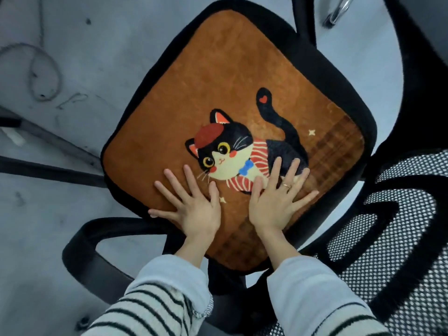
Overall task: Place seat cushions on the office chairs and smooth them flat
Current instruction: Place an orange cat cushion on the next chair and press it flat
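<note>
I see the brown plush seat cushion [218, 93] lying on the seat of a black office chair [324, 76], covering nearly all of it so that only a dark rim of seat shows round its edges. The cushion carries a printed cat [244, 151] in a red beret and a striped scarf, with a plaid patch toward the corner nearest the mesh backrest [400, 238]. My left hand [194, 209] lies flat on the cushion near its near edge, fingers straight and spread wide, the thumb reaching out to the cushion's edge above the armrest [97, 241]. My right hand [274, 202] lies flat just beside it, fingers also fanned out, covering the lower part of the cat's body; a ring [286, 185] shows on one finger. Neither hand grips anything; both palms press down on the plush. The two hands are close but not touching. Striped sleeves [155, 299] with pale cuffs run up from the bottom edge. Beneath the chair is a grey floor [72, 57] with scuff marks.
</note>
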`<act>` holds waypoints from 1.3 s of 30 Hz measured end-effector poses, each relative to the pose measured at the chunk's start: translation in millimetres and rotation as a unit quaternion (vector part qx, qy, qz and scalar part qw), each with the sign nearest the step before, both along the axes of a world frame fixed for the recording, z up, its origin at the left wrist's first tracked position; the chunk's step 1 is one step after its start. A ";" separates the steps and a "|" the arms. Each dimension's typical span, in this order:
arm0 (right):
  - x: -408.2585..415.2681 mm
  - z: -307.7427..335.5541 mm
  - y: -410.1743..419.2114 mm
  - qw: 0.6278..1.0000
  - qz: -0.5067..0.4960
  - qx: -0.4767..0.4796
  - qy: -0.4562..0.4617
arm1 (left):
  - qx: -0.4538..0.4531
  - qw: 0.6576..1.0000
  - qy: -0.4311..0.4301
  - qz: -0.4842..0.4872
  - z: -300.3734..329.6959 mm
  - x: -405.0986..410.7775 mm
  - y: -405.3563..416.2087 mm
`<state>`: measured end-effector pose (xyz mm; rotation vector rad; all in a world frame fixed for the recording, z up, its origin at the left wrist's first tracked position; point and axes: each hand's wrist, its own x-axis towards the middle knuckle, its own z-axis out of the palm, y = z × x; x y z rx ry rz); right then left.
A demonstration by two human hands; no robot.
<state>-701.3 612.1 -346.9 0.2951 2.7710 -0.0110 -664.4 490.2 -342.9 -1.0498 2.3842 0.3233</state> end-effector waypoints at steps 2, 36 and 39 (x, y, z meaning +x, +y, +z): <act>-1.5 0.8 -1.8 1.000 0.006 0.009 -0.007 | -0.003 1.000 -0.005 -0.008 -2.4 -1.4 -0.2; -27.2 150.0 24.6 0.897 0.272 -0.049 -0.345 | 0.268 0.955 -0.041 -0.121 110.3 24.9 -12.3; -35.6 199.6 3.0 0.899 0.277 -0.067 -0.333 | 0.259 0.962 0.047 -0.069 166.4 13.4 -26.9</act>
